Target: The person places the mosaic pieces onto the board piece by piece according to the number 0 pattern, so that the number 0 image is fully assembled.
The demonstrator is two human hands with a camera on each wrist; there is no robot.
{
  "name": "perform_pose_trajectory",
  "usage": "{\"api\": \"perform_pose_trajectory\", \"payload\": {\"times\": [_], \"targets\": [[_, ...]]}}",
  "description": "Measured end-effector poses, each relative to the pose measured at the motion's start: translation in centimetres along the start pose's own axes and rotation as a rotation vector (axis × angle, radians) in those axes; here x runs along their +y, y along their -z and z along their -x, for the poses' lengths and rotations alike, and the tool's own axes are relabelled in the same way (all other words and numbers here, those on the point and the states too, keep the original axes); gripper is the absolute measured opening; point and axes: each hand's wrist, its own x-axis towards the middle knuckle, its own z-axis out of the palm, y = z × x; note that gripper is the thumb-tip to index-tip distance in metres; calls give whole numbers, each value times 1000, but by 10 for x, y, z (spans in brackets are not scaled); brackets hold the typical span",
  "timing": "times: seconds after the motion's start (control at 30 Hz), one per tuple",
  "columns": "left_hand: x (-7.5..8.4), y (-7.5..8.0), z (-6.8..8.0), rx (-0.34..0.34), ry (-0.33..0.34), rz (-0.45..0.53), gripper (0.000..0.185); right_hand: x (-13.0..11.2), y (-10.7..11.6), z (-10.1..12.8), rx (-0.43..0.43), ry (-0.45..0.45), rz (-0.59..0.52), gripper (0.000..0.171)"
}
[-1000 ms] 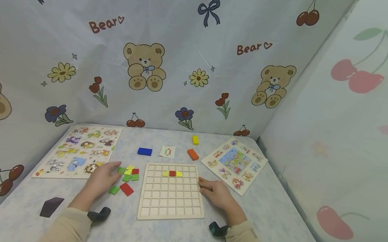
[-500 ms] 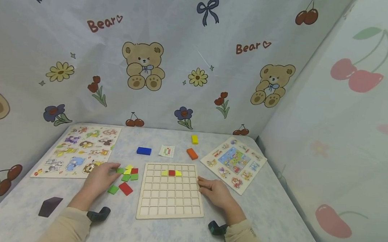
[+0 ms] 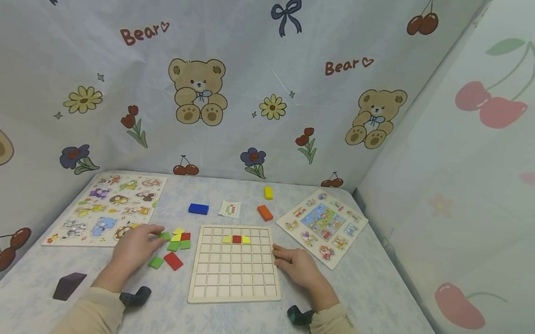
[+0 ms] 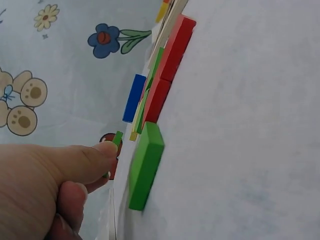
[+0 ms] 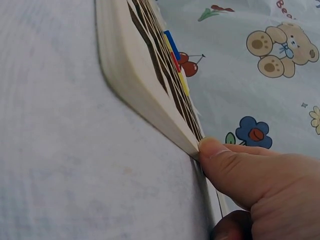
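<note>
At the left, my left hand (image 3: 134,246) pinches a green tile (image 4: 118,138) between thumb and finger; my thumb covers most of it. Beside it lies a loose pile of tiles: yellow tiles (image 3: 177,233), a red tile (image 3: 186,236) and green ones. Nearer me are a green tile (image 3: 156,262) and red tiles (image 3: 173,261). A wooden grid board (image 3: 236,275) lies in the middle, holding a red square (image 3: 237,239) flanked by two yellow pieces. My right hand (image 3: 300,268) touches the board's right edge with thumb and index finger.
Behind the board lie a small pattern card (image 3: 231,209), a blue block (image 3: 198,209), an orange block (image 3: 265,212) and a yellow block (image 3: 268,193). An animal puzzle board (image 3: 109,205) is at the left, another puzzle board (image 3: 298,228) at the right. A dark flat piece (image 3: 69,285) lies front left.
My left fingers have closed onto the green tile at the pile's left edge, and the hand has drawn very slightly left. The right hand and the board keep their places.
</note>
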Motion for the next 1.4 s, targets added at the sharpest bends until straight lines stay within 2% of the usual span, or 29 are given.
{"api": "perform_pose_trajectory", "payload": {"times": [0.13,0.3,0.4,0.5,0.73,0.87,1.03,1.4], "targets": [[7,0,-2,8,-5,27,45,0,1,0,1,-5,1,34],[31,-6,-4,-13,-88,99,42,0,1,0,-2,-11,7,34],[50,-10,-5,-46,-155,104,40,0,1,0,-5,-20,10,34],[68,-15,-7,-78,-194,84,38,0,1,-1,-8,-31,15,34],[100,-34,-16,-185,-204,32,27,0,1,-1,-12,-25,16,34],[110,-45,-18,-213,-250,-26,18,1,1,-1,-17,-14,19,34],[118,-52,-19,-233,-303,-41,13,2,-1,-1,-16,-25,14,34],[124,-56,-21,-281,-305,-51,9,1,-1,-1,-8,-18,24,34]]}}
